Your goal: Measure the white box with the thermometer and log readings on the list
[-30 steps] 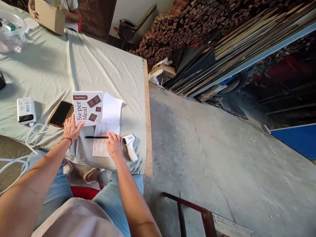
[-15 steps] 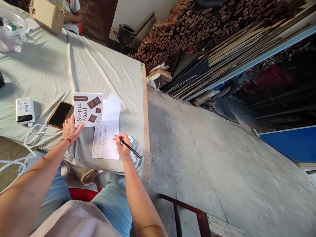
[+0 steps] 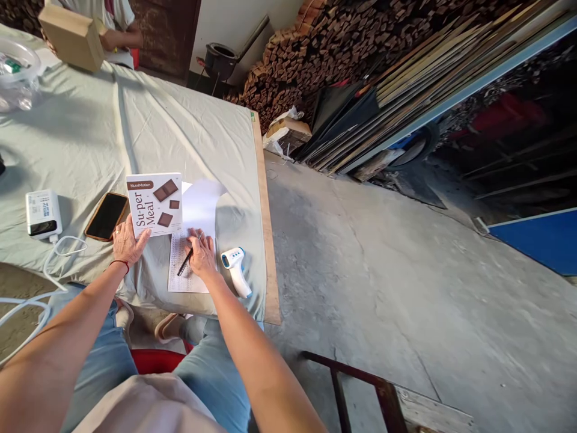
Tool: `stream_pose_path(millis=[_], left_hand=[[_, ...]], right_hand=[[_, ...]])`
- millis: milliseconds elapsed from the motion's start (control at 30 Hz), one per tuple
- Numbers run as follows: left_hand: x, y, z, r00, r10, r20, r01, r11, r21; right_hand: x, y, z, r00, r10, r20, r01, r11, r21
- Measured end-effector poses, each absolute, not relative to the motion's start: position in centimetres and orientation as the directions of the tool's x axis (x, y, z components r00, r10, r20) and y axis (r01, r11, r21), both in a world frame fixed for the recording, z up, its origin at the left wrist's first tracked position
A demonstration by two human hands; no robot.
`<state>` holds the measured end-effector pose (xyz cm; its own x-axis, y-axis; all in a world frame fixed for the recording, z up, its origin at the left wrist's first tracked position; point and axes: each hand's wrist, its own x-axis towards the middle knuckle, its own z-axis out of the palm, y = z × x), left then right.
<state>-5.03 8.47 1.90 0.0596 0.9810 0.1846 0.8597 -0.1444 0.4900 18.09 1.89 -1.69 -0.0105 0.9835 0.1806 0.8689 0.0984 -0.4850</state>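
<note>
My left hand (image 3: 127,242) grips the lower left corner of a white box (image 3: 149,221) printed "NutriMotion Su-per Meal" with chocolate pieces, its thumb on the front. Partly under this box lies a sheet of paper (image 3: 179,279) with dense rows of small writing, its far part bare and curling up. On the paper rests my right hand (image 3: 202,255), a black pen (image 3: 184,264) held among its bent fingers and pointing back toward me. To its right lies a white and blue infrared thermometer (image 3: 237,273).
A phone (image 3: 106,216) and a white power bank (image 3: 44,213) with a cable lie left on the cloth-covered table (image 3: 180,135). Across it, a person holds a cardboard box (image 3: 74,39) near a plastic tub (image 3: 20,66). The table's wooden edge (image 3: 269,240) borders the concrete floor.
My right hand has moved left over the paper and turned the pen, uncovering the thermometer. The paper's far end curls more. The view has shifted slightly.
</note>
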Motion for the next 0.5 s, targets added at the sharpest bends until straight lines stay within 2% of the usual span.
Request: stream_pose_path(millis=[300, 367, 500], left_hand=[[-5.6, 8.2, 1.5, 0.056, 0.982, 0.181, 0.86, -0.14, 0.491], [-5.8, 8.1, 1.3, 0.06, 0.98, 0.188, 0.852, -0.148, 0.501], [-5.9, 8.0, 1.1, 0.043, 0.982, 0.186, 0.84, -0.136, 0.525]], right_hand=[[18.3, 2.5, -2.2, -0.004, 0.968, 0.252, 0.845, 0.138, -0.516], [18.9, 3.4, -2.2, 0.08, 0.96, 0.267, 0.821, 0.088, -0.564], [19.9, 5.2, -2.1, 0.419, 0.869, 0.263, 0.731, -0.151, -0.666]])
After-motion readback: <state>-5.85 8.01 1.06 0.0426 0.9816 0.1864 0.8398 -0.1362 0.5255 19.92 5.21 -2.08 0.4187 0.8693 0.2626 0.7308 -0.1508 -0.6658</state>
